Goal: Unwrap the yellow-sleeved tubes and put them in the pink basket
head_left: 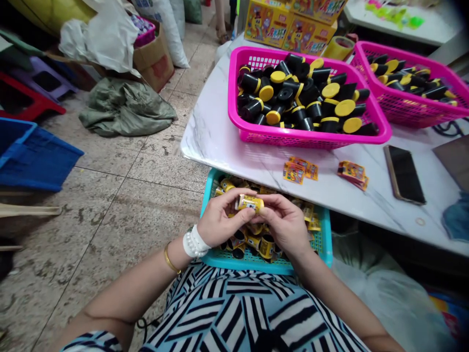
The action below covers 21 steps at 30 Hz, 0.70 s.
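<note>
Between my two hands is a small cylinder with a yellow printed wrap, held sideways above a turquoise basket. My left hand grips its left end, thumb below and fingers above. The fingers of my right hand pinch the right end. Beneath them, the turquoise basket holds many similar yellow-wrapped cylinders, some showing black ends. On the table edge just ahead lie a few orange printed labels and a small stack of the same labels.
A pink basket of black cylinders with yellow caps stands on the white table. A second pink basket, a phone, a tape roll and yellow cartons are also there. A blue bin stands left on the floor.
</note>
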Each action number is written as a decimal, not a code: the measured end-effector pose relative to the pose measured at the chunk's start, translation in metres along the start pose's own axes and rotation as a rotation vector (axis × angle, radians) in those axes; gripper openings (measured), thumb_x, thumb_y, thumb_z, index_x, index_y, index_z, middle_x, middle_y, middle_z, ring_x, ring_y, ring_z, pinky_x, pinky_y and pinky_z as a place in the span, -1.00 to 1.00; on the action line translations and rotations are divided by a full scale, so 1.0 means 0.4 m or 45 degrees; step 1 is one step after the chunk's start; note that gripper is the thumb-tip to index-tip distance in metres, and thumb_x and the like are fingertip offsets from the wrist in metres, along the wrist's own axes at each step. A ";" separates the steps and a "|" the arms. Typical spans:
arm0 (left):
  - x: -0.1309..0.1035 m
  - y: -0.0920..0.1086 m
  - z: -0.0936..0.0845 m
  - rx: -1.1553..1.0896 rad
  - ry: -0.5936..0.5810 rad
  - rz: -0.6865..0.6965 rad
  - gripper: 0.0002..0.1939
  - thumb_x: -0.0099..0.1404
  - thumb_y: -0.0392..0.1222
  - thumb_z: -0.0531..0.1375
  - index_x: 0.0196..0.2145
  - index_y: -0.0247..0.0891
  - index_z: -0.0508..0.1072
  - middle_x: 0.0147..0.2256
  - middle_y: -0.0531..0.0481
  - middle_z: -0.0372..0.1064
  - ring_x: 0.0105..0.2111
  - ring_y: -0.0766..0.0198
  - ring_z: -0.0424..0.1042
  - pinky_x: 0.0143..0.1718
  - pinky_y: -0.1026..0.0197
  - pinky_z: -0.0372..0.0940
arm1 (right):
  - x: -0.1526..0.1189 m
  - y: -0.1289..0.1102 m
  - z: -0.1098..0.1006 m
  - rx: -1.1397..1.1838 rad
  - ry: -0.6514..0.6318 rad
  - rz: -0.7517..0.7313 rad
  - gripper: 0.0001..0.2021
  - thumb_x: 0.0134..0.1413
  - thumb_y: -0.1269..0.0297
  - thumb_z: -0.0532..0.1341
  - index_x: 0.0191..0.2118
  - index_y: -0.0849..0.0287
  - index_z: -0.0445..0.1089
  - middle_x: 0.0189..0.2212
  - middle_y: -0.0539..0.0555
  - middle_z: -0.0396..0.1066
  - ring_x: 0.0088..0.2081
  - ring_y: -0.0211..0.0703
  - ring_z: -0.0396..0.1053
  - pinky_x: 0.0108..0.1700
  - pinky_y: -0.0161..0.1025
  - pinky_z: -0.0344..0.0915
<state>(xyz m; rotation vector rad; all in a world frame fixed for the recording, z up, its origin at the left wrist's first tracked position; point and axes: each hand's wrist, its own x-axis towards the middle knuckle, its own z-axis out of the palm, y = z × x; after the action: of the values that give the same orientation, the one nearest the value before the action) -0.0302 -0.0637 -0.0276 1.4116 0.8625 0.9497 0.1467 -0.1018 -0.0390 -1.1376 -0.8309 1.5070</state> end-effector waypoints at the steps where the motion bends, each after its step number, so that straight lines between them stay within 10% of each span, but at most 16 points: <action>1: -0.006 0.001 0.001 -0.138 0.005 -0.143 -0.74 0.28 -0.10 0.28 -0.13 -0.28 0.47 -0.35 -0.03 0.53 -0.49 0.35 0.47 -0.46 0.31 0.37 | 0.000 -0.004 0.000 -0.003 -0.061 0.001 -0.74 0.01 0.21 0.44 -0.15 0.09 0.54 -0.37 0.00 0.58 -0.46 -0.25 0.55 -0.33 -0.28 0.56; 7: -0.020 0.020 0.005 -0.551 -0.103 -0.695 -0.63 0.25 0.07 0.29 -0.45 -0.27 0.32 -0.69 0.16 0.32 -0.81 0.53 0.14 -0.79 0.47 -0.03 | 0.014 -0.022 -0.022 -0.267 -0.285 -0.232 -0.69 0.01 0.33 0.44 -0.07 -0.02 0.57 -0.11 0.06 0.49 -0.23 -0.21 0.53 -0.22 -0.24 0.55; 21: 0.005 -0.009 0.055 -1.155 -0.166 -0.775 -0.55 0.13 0.12 0.39 -0.51 -0.33 0.38 -0.73 0.16 0.30 -0.88 0.58 -0.02 -0.88 0.49 -0.08 | 0.016 -0.035 -0.012 -0.461 -0.062 -0.594 -0.80 0.03 0.40 0.42 -0.23 -0.06 0.62 -0.23 0.05 0.49 -0.21 -0.17 0.51 -0.25 -0.25 0.55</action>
<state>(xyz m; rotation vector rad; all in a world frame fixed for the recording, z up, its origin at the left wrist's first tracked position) -0.0090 -0.0704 -0.0310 0.3806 0.5766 0.6225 0.1554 -0.0927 -0.0291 -1.0680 -1.3378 1.0234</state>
